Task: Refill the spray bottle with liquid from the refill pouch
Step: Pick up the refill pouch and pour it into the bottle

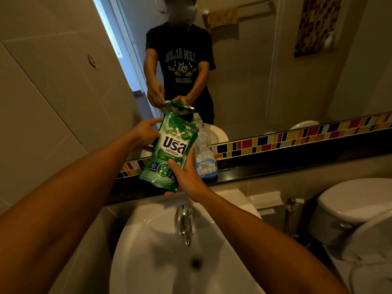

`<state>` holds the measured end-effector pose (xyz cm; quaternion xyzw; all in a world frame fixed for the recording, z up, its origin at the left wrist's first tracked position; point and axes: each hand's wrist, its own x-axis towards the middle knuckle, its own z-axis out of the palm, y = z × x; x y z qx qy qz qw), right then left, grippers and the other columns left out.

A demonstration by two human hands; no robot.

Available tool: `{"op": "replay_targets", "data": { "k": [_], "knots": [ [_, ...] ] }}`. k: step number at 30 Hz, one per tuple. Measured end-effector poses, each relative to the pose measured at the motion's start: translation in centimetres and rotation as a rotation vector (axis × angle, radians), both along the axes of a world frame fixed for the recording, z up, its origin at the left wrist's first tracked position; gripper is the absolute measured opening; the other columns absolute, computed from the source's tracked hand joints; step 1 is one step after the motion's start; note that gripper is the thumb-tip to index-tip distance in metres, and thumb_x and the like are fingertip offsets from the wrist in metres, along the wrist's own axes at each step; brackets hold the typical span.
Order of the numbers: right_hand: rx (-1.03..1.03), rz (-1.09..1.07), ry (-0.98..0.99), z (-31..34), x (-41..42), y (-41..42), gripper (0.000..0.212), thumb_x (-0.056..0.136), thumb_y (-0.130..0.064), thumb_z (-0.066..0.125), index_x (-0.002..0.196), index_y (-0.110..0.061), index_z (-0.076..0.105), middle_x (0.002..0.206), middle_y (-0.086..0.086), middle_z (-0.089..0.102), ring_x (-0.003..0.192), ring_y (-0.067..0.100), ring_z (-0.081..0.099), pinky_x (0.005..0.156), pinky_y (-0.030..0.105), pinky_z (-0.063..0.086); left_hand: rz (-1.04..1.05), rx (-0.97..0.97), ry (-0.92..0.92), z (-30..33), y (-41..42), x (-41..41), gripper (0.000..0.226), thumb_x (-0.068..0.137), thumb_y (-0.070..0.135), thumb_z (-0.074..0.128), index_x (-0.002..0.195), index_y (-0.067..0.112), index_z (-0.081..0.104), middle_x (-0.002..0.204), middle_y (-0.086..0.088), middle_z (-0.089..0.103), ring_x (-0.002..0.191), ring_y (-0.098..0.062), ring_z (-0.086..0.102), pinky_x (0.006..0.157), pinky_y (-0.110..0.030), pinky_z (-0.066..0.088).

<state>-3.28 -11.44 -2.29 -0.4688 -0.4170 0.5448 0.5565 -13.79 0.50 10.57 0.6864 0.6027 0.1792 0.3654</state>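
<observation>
A green refill pouch (169,151) with white lettering is held up above the back of the sink, tilted with its top to the upper right. My left hand (146,132) grips its upper left edge. My right hand (186,175) holds its lower right corner from below. Directly behind the pouch, a clear bottle (205,160) with a blue and white label stands on the dark ledge; its top has no spray head on it and is partly hidden by the pouch.
A white sink (135,240) with a chrome tap (184,221) lies below my arms. The dark ledge (275,166) runs under a mirror with a coloured tile strip. A white toilet (356,209) stands to the right. The mirror reflects a person.
</observation>
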Motion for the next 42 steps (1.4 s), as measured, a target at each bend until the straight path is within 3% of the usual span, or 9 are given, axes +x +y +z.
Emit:
{"op": "replay_targets", "data": {
  "k": [4, 8, 18, 21, 25, 29, 33, 38, 42],
  "knots": [
    [-0.030, 0.023, 0.022, 0.2, -0.1, 0.0, 0.102, 0.105, -0.034, 0.062, 0.155, -0.055, -0.025, 0.152, -0.003, 0.050, 0.135, 0.032, 0.058, 0.101, 0.070, 0.052, -0.005, 0.005, 0.004, 0.2, 0.0, 0.0, 0.062, 0.101, 0.000, 0.048, 0.153, 0.032, 0.036, 0.095, -0.009, 0.068, 0.079, -0.021, 0.067, 0.062, -0.039, 0.056],
    [-0.042, 0.021, 0.036, 0.4, -0.2, 0.0, 0.101, 0.105, -0.033, 0.061, 0.155, -0.056, -0.025, 0.156, -0.001, 0.048, 0.131, 0.032, 0.060, 0.093, 0.069, 0.056, -0.014, 0.014, 0.006, 0.4, -0.1, 0.1, 0.061, 0.102, 0.000, 0.047, 0.153, 0.031, 0.037, 0.095, -0.008, 0.067, 0.081, -0.022, 0.066, 0.065, -0.040, 0.056],
    [-0.024, 0.025, 0.044, 0.5, -0.1, 0.0, 0.101, 0.105, -0.035, 0.061, 0.155, -0.056, -0.024, 0.158, 0.003, 0.049, 0.130, 0.033, 0.061, 0.096, 0.071, 0.054, -0.022, 0.014, 0.014, 0.4, 0.2, 0.1, 0.061, 0.101, 0.001, 0.048, 0.153, 0.031, 0.037, 0.103, -0.013, 0.069, 0.088, -0.027, 0.068, 0.068, -0.043, 0.058],
    [-0.025, 0.038, 0.082, 0.7, 0.1, -0.2, 0.099, 0.107, -0.031, 0.059, 0.156, -0.055, -0.024, 0.153, 0.001, 0.050, 0.118, 0.029, 0.065, 0.083, 0.068, 0.060, -0.024, 0.014, 0.019, 0.5, 0.4, 0.1, 0.062, 0.101, 0.000, 0.048, 0.153, 0.031, 0.036, 0.108, -0.016, 0.068, 0.092, -0.030, 0.068, 0.074, -0.047, 0.059],
    [-0.024, 0.051, 0.120, 0.9, 0.3, -0.3, 0.099, 0.107, -0.029, 0.058, 0.156, -0.056, -0.023, 0.152, 0.001, 0.048, 0.099, 0.017, 0.067, 0.066, 0.057, 0.065, -0.023, 0.020, 0.028, 0.6, 0.3, 0.1, 0.063, 0.100, -0.001, 0.048, 0.153, 0.031, 0.036, 0.103, -0.013, 0.069, 0.081, -0.023, 0.067, 0.062, -0.039, 0.057],
    [-0.014, 0.050, 0.108, 1.0, 0.2, -0.3, 0.099, 0.107, -0.030, 0.058, 0.156, -0.056, -0.023, 0.158, 0.002, 0.046, 0.106, 0.024, 0.067, 0.072, 0.063, 0.064, -0.027, 0.030, 0.037, 0.8, 0.3, 0.1, 0.063, 0.100, -0.002, 0.049, 0.153, 0.031, 0.036, 0.095, -0.009, 0.068, 0.080, -0.022, 0.067, 0.061, -0.037, 0.056],
    [-0.007, 0.056, 0.107, 1.1, 0.2, -0.3, 0.099, 0.107, -0.032, 0.058, 0.155, -0.057, -0.024, 0.163, 0.004, 0.041, 0.098, 0.015, 0.067, 0.076, 0.064, 0.063, -0.036, 0.030, 0.044, 1.1, 0.3, 0.1, 0.063, 0.100, -0.001, 0.049, 0.153, 0.031, 0.036, 0.097, -0.010, 0.067, 0.080, -0.022, 0.067, 0.059, -0.034, 0.055],
    [-0.014, 0.058, 0.112, 1.3, 0.1, -0.4, 0.099, 0.107, -0.032, 0.058, 0.155, -0.056, -0.025, 0.163, 0.004, 0.041, 0.100, 0.017, 0.066, 0.078, 0.067, 0.062, -0.047, 0.041, 0.060, 1.3, 0.2, 0.1, 0.063, 0.101, 0.000, 0.048, 0.154, 0.031, 0.035, 0.097, -0.010, 0.067, 0.080, -0.021, 0.067, 0.058, -0.033, 0.055],
    [-0.021, 0.040, 0.106, 1.4, 0.0, -0.4, 0.100, 0.106, -0.033, 0.059, 0.155, -0.056, -0.025, 0.162, 0.002, 0.043, 0.112, 0.026, 0.065, 0.080, 0.068, 0.061, -0.044, 0.051, 0.067, 1.4, 0.2, 0.2, 0.062, 0.101, 0.001, 0.048, 0.154, 0.031, 0.035, 0.095, -0.007, 0.066, 0.080, -0.020, 0.066, 0.058, -0.032, 0.054]
  ]
}}
